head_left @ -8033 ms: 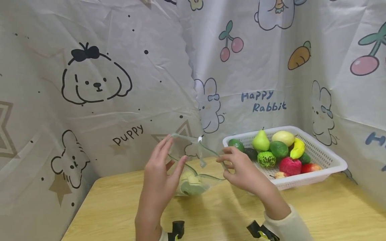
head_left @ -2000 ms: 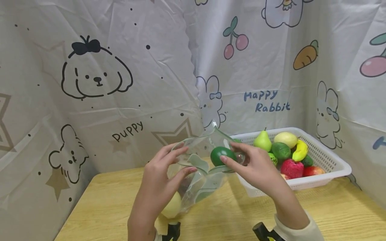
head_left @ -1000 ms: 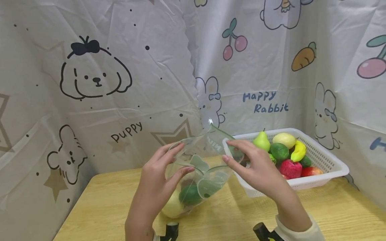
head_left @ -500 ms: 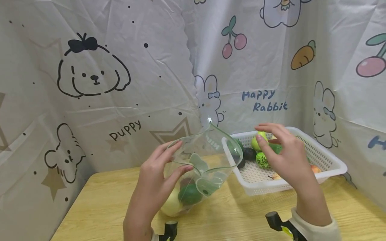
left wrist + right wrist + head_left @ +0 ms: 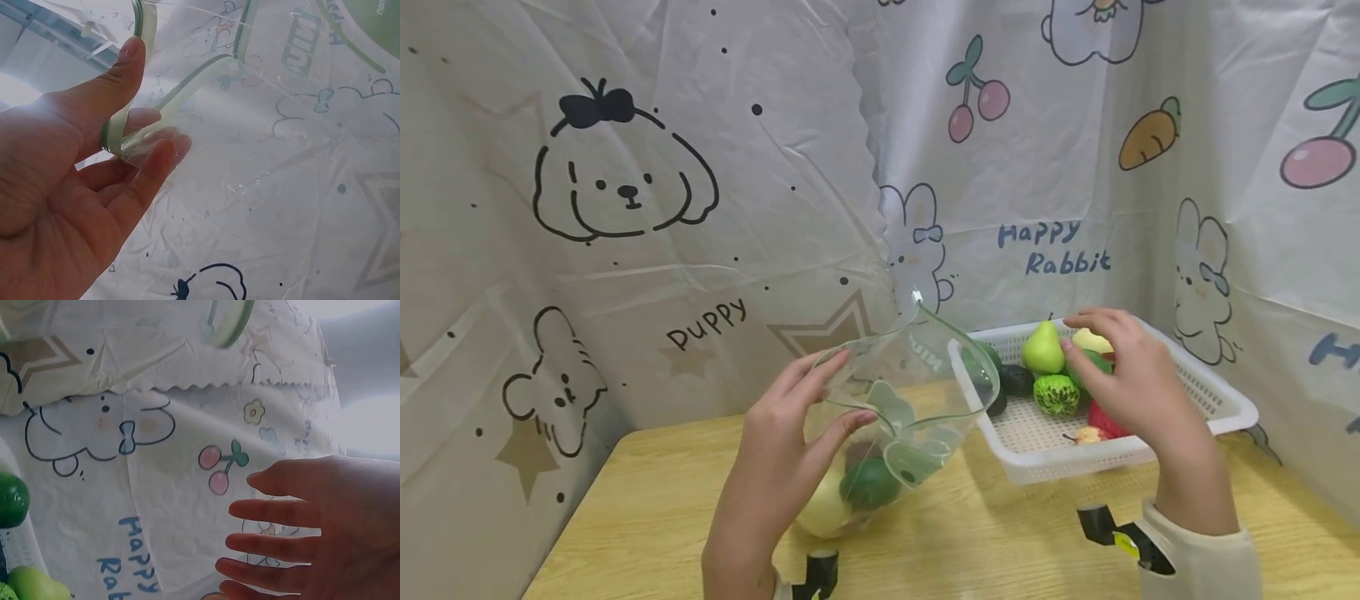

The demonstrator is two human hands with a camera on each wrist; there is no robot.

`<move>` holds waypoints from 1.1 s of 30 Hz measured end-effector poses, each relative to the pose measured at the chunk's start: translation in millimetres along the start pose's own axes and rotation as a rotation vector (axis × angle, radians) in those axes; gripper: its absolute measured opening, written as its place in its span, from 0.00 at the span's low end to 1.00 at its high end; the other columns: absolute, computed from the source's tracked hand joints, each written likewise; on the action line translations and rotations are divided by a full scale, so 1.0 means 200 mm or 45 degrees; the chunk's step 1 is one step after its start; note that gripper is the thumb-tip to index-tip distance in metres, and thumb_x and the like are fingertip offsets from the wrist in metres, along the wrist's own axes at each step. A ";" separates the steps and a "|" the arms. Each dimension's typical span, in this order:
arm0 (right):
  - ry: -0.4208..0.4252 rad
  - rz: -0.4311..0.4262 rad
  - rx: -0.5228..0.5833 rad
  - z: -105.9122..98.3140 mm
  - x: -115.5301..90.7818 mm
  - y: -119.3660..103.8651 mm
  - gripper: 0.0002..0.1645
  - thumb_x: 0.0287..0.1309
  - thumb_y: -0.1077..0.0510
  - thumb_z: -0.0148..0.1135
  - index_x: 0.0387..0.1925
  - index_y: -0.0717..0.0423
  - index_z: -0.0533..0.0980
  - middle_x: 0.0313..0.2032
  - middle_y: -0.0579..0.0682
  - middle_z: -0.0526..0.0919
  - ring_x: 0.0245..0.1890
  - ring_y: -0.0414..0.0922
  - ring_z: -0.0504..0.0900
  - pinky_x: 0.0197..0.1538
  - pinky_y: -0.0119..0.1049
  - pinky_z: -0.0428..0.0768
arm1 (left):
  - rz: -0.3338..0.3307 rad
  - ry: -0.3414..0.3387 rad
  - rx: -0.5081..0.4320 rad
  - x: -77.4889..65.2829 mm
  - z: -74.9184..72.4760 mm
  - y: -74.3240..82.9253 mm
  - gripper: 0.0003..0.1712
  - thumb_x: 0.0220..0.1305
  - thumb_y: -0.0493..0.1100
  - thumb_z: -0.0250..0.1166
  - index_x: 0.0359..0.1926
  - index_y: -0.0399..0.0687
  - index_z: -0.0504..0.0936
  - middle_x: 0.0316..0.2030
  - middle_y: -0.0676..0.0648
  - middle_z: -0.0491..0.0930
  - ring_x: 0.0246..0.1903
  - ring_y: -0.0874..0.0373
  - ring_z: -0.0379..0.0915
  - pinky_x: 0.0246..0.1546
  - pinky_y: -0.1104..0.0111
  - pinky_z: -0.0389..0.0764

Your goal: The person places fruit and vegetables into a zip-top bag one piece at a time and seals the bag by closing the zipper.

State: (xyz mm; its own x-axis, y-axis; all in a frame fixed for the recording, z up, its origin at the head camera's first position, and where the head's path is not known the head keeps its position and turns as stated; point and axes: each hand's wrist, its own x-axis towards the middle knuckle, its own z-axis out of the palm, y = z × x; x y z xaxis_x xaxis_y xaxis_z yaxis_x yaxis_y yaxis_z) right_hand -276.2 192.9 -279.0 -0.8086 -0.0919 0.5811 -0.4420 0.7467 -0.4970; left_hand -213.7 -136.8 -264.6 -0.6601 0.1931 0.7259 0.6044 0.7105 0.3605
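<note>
A clear zip bag (image 5: 936, 392) with a pale green rim and a white slider stands on the table, its mouth spread wide. My left hand (image 5: 778, 446) holds the bag's left rim, the rim passing between thumb and fingers in the left wrist view. Inside the bag lie a dark green fruit (image 5: 871, 483), a pale yellow round fruit (image 5: 823, 508) and something brownish behind them. Over the fruit basket (image 5: 1026, 469) hovers my right hand (image 5: 1138, 387), fingers spread and holding nothing. A green pear (image 5: 1043, 348) is just left of its fingertips.
In the white basket are a green spiky-patterned ball (image 5: 1057, 395), dark avocado-like fruits (image 5: 1017, 381) and a red fruit (image 5: 1105, 421), partly covered by the right hand. A printed curtain (image 5: 820, 167) closes off the back. Bare wooden table (image 5: 647, 500) lies left of the bag.
The dark green fruit dropped from my right hand into the bag. That hand then let go of the bag's right side and moved right, over the basket. The left hand kept its hold.
</note>
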 end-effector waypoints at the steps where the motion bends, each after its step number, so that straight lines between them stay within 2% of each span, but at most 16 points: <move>1: -0.005 0.005 -0.012 0.00 0.00 0.02 0.25 0.64 0.48 0.52 0.53 0.62 0.73 0.58 0.67 0.71 0.57 0.64 0.68 0.45 0.66 0.79 | -0.002 -0.003 -0.001 0.00 0.00 0.00 0.35 0.50 0.50 0.70 0.60 0.47 0.73 0.54 0.45 0.77 0.44 0.56 0.74 0.45 0.57 0.84; 6: -0.051 0.069 -0.083 -0.02 0.00 0.13 0.26 0.65 0.48 0.51 0.53 0.66 0.72 0.56 0.71 0.70 0.50 0.65 0.70 0.45 0.67 0.78 | -0.017 -0.014 -0.006 0.00 0.00 0.00 0.35 0.50 0.50 0.69 0.60 0.47 0.73 0.55 0.46 0.76 0.43 0.57 0.74 0.44 0.58 0.84; 11: -0.142 0.232 -0.162 -0.03 -0.01 0.25 0.31 0.65 0.46 0.49 0.55 0.69 0.69 0.55 0.73 0.68 0.52 0.68 0.66 0.49 0.71 0.72 | -0.020 -0.025 0.000 0.00 0.00 0.00 0.36 0.50 0.51 0.69 0.61 0.48 0.73 0.55 0.47 0.76 0.42 0.58 0.74 0.44 0.58 0.84; 13: -0.191 0.285 -0.188 -0.03 -0.01 0.29 0.31 0.65 0.47 0.49 0.55 0.70 0.68 0.54 0.74 0.69 0.50 0.68 0.67 0.47 0.70 0.74 | -0.023 -0.029 0.005 0.00 0.01 0.00 0.36 0.50 0.51 0.69 0.61 0.48 0.73 0.56 0.47 0.76 0.44 0.57 0.74 0.45 0.58 0.84; 16: -0.316 0.323 -0.220 -0.02 -0.01 0.36 0.30 0.64 0.49 0.51 0.54 0.73 0.68 0.52 0.76 0.71 0.47 0.68 0.69 0.46 0.67 0.76 | -0.024 -0.032 0.009 0.00 0.01 0.00 0.35 0.50 0.51 0.69 0.60 0.47 0.73 0.56 0.47 0.76 0.47 0.56 0.74 0.48 0.56 0.83; 21: -0.600 0.320 -0.264 0.03 0.00 0.43 0.29 0.61 0.49 0.54 0.51 0.73 0.71 0.48 0.75 0.76 0.45 0.67 0.73 0.45 0.65 0.77 | -0.012 -0.032 0.006 0.00 0.01 0.01 0.35 0.50 0.51 0.69 0.60 0.46 0.73 0.55 0.46 0.76 0.48 0.55 0.75 0.49 0.56 0.83; 24: -0.747 0.322 -0.260 0.08 0.00 0.44 0.29 0.61 0.49 0.54 0.50 0.72 0.72 0.48 0.73 0.78 0.47 0.66 0.74 0.48 0.64 0.76 | -0.011 -0.032 0.008 0.00 0.01 0.01 0.35 0.51 0.51 0.69 0.60 0.47 0.73 0.56 0.46 0.76 0.47 0.55 0.75 0.48 0.56 0.83; 27: -0.841 0.323 -0.230 0.13 0.00 0.45 0.27 0.61 0.50 0.54 0.50 0.72 0.73 0.48 0.71 0.79 0.46 0.64 0.76 0.49 0.63 0.76 | -0.012 -0.035 0.009 0.01 0.02 0.01 0.35 0.51 0.51 0.69 0.60 0.47 0.73 0.56 0.46 0.76 0.48 0.55 0.74 0.49 0.56 0.82; 30: -0.883 0.323 -0.225 0.17 0.00 0.45 0.20 0.60 0.53 0.55 0.42 0.68 0.77 0.37 0.64 0.82 0.37 0.55 0.78 0.42 0.54 0.79 | -0.015 -0.040 0.011 0.01 0.02 0.01 0.35 0.50 0.51 0.69 0.60 0.47 0.73 0.55 0.46 0.76 0.49 0.55 0.74 0.49 0.56 0.82; 33: -0.904 0.341 -0.247 0.21 0.00 0.46 0.14 0.59 0.55 0.55 0.33 0.63 0.79 0.27 0.54 0.78 0.28 0.47 0.73 0.34 0.45 0.76 | -0.015 -0.042 0.010 0.01 0.02 0.01 0.35 0.50 0.51 0.69 0.61 0.47 0.73 0.55 0.46 0.76 0.46 0.55 0.75 0.48 0.57 0.83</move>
State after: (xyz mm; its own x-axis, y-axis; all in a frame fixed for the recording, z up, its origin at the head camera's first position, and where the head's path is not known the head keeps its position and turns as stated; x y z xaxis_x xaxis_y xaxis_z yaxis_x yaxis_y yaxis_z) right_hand -333.4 234.4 -351.5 -0.9618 -0.2428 -0.1269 -0.1738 0.8988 -0.4025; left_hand -215.5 -132.5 -265.8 -0.6815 0.2067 0.7020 0.5929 0.7183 0.3641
